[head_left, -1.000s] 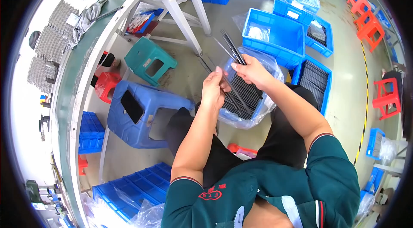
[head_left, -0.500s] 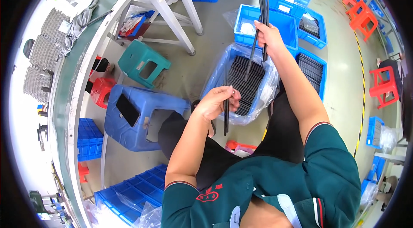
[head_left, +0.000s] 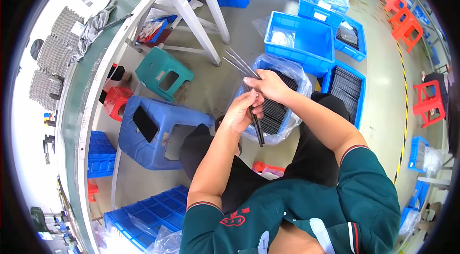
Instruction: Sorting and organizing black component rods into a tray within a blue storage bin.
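Left hand (head_left: 242, 112): curled, gripping thin dark rods (head_left: 255, 115) above lined bin (head_left: 278, 103). Right hand (head_left: 266, 85): closed over the rods' upper part, tips fanning up-left. Finger contact hidden; rod count unclear.

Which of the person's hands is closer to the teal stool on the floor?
The left. The left hand is nearer the teal stool, which stands to its left. The right hand sits farther right, above the lined bin.
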Available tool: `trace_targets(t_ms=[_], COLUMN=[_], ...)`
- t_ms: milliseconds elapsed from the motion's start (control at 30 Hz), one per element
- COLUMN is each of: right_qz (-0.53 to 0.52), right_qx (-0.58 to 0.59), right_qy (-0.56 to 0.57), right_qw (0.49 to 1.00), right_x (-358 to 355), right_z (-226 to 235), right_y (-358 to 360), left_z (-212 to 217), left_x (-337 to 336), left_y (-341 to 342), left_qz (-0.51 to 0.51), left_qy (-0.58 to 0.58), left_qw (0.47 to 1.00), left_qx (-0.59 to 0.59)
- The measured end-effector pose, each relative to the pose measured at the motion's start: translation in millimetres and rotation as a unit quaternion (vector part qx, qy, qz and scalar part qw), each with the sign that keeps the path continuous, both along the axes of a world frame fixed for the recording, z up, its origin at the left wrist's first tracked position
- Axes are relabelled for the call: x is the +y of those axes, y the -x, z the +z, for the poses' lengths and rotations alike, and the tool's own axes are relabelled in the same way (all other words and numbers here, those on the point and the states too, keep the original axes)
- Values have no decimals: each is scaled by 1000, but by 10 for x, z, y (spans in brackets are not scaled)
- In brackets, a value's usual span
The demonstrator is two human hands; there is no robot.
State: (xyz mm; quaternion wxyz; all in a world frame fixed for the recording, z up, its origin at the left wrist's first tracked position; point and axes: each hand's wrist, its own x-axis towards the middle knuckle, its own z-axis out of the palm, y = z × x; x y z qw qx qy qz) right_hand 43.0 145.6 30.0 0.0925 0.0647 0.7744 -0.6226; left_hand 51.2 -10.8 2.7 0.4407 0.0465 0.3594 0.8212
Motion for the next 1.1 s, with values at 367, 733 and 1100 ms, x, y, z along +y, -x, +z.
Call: trace_targets(t_ms=[367, 733, 1100], right_qz=[80, 91, 45], right_qx=[-42, -72, -91], right_qy=[47, 59, 210], right_qw=[995, 991, 972], right_x=[42, 47, 9], right_z=[175, 144, 66], right_y=[-244, -312, -133], left_z=[38, 13, 41], left_x=[-260, -123, 231], left_y=[365, 332, 59], left_qz=[335, 315, 245], left_qy=[-56, -78, 71], left_qw=[941, 946, 966], left_qx=[-4, -18, 37])
